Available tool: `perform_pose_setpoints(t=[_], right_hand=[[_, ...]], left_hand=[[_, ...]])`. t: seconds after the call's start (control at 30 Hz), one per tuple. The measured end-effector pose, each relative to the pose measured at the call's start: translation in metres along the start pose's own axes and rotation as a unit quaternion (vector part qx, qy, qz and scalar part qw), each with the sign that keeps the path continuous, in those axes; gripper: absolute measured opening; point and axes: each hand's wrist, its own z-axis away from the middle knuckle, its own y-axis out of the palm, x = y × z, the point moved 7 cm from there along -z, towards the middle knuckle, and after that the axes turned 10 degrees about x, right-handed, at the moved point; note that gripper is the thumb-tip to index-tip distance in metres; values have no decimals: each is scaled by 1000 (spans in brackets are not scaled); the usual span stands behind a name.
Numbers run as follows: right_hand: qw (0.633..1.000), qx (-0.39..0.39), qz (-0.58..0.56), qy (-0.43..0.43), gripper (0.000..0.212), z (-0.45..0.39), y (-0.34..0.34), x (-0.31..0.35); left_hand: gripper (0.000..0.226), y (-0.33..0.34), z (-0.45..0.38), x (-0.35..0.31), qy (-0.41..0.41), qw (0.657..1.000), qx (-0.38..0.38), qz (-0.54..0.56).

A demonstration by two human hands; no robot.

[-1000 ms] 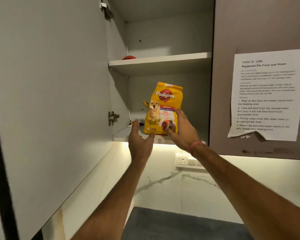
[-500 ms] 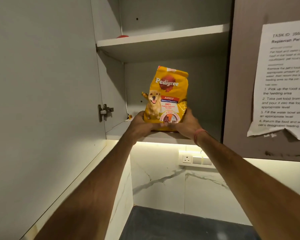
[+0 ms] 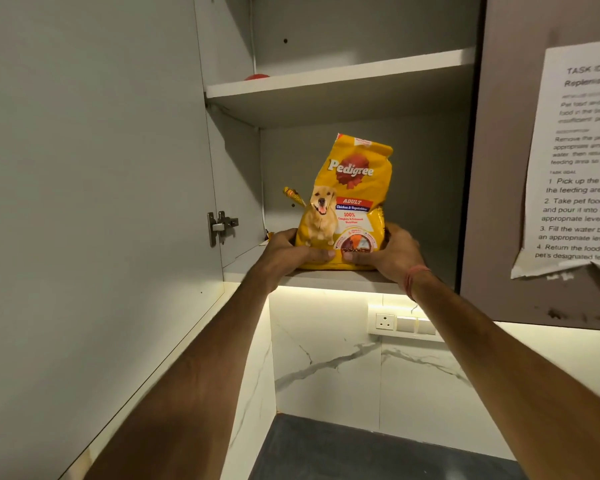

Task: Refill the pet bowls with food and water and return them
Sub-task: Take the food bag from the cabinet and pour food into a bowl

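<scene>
From the head camera I see a yellow Pedigree dog food bag (image 3: pixel 352 202) standing upright at the centre of the frame, on the lower shelf (image 3: pixel 326 277) of an open wall cabinet. My left hand (image 3: pixel 288 252) grips the bag's lower left corner, thumb laid across the front of the bag near its base and the fingers wrapped behind, out of sight. My right hand (image 3: pixel 392 252) grips the lower right corner the same way, thumb on the front and fingers curled round the side. The two thumbs nearly meet at the bottom middle of the bag. A red thread band (image 3: pixel 414 278) circles my right wrist.

Just behind the bag's left edge a small yellow packet (image 3: pixel 293 195) sticks up at a tilt. The upper shelf (image 3: pixel 340 83) crosses the top of the frame, and a red object (image 3: pixel 257 77) peeks over its left end; I cannot tell what it is. The open cabinet door (image 3: pixel 90 202) fills the left side, with a metal hinge (image 3: pixel 220 226) at its inner edge. A printed task sheet (image 3: pixel 579 168) is stuck to the closed door at the right edge. Below the cabinet, in the lower centre, a white socket (image 3: pixel 384 322) sits on the marble backsplash (image 3: pixel 361 375), and a dark countertop (image 3: pixel 361 452) runs along the bottom.
</scene>
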Motion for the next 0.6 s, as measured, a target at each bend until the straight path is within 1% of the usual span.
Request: perform_pose_setpoints(t=[0.1, 0.17, 0.3, 0.5, 0.6], right_hand=[[1000, 4, -11, -8, 84, 7, -2, 5], [1000, 2, -16, -20, 84, 14, -1, 9], [999, -6, -26, -36, 82, 32, 0, 17], [996, 5, -34, -78, 80, 56, 5, 28], [994, 6, -24, -111, 80, 67, 7, 41]], left_hand=[[99, -1, 6, -5, -2, 1000, -2, 3], [103, -1, 11, -6, -3, 1000, 1, 1], [89, -6, 28, -8, 16, 1000, -21, -7], [78, -13, 69, -24, 57, 997, -45, -7], [79, -16, 93, -29, 77, 994, -77, 6]])
